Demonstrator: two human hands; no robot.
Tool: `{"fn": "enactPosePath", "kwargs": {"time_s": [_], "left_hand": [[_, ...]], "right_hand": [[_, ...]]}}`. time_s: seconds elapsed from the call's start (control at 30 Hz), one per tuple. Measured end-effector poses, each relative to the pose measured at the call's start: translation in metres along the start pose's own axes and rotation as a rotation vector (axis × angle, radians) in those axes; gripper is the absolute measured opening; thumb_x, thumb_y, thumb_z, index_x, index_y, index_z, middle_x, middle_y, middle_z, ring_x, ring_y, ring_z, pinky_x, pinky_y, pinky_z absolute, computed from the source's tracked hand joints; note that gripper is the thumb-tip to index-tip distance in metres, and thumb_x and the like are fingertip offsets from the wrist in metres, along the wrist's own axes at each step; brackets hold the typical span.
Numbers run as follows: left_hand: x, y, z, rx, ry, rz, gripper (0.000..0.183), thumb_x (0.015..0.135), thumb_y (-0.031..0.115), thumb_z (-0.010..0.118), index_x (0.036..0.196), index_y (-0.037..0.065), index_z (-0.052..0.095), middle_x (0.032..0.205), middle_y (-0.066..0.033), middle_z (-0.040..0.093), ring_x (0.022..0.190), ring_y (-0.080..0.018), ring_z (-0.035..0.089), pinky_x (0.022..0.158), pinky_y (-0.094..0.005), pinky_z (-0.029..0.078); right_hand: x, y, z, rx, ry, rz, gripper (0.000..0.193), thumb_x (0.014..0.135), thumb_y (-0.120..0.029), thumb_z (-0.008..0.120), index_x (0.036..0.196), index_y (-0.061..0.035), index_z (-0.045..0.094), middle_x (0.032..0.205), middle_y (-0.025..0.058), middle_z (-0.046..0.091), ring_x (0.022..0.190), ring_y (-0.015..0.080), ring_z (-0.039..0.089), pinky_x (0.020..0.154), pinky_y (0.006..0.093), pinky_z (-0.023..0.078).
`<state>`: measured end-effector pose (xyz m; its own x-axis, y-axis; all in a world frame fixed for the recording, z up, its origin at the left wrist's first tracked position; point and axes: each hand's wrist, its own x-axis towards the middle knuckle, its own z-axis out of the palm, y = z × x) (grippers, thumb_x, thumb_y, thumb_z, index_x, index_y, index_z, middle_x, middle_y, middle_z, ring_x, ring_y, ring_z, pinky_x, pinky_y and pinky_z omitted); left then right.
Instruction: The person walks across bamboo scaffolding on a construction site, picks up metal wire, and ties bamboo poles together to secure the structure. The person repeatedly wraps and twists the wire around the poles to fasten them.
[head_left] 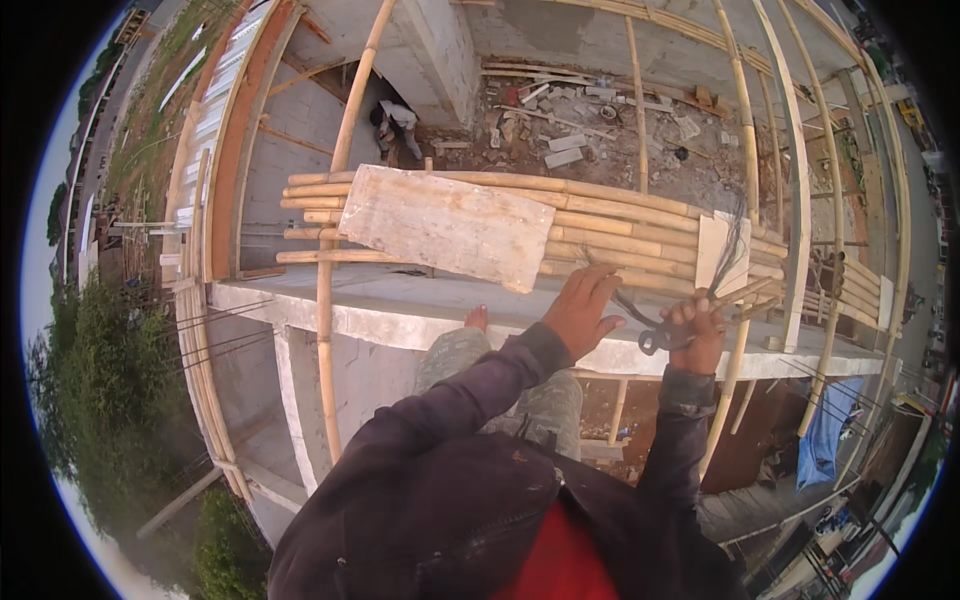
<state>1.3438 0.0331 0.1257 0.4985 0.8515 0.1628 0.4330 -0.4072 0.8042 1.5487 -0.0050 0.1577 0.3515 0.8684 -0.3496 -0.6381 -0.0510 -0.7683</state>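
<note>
My right hand (697, 333) is closed around a dark metal tool with a rounded end, which looks like pincers (652, 342). One dark arm of it reaches toward my left hand (583, 308). That left hand has its fingers stretched out and thumb apart, at the near edge of a row of bamboo poles (620, 228). A bundle of thin dark wire (733, 250) rises above my right fist; whether the fist also grips it is hard to see. Across the poles lies a pale, stained board (450, 222), left of my hands.
Below the poles runs a concrete beam (390, 328), with my bare foot (477, 318) at it. Upright bamboo poles (326, 350) and a wooden post (797, 200) stand around me. Rubble (565, 150) covers the ground far below, where another person (398, 122) bends over. A blue tarp (828, 430) hangs at right.
</note>
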Motion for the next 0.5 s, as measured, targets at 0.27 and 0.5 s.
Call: {"fn": "enactPosePath", "kwargs": {"time_s": [0.27, 0.5], "left_hand": [[-0.139, -0.28, -0.019, -0.003, 0.254, -0.69, 0.023, 0.08, 0.009, 0.062, 0.102, 0.003, 0.057, 0.105, -0.0125, 0.055, 0.086, -0.0257, 0.058, 0.078, -0.0349, 0.048], [-0.3, -0.604, 0.001, -0.456, 0.49, -1.435, 0.043, 0.088, 0.034, 0.057, 0.116, 0.002, 0.051, 0.105, -0.0099, 0.058, 0.079, -0.0223, 0.061, 0.061, -0.0338, 0.052]], "right_hand": [[0.116, 0.093, -0.083, -1.06, 0.072, -0.303, 0.014, 0.087, -0.015, 0.059, 0.091, -0.0018, 0.056, 0.067, 0.0029, 0.054, 0.059, 0.0142, 0.051, 0.054, 0.0296, 0.04], [0.249, 0.369, -0.231, -1.837, 0.009, -0.252, 0.015, 0.076, 0.002, 0.054, 0.09, -0.0026, 0.053, 0.079, 0.0209, 0.061, 0.08, 0.0429, 0.059, 0.065, 0.0503, 0.044]]}}
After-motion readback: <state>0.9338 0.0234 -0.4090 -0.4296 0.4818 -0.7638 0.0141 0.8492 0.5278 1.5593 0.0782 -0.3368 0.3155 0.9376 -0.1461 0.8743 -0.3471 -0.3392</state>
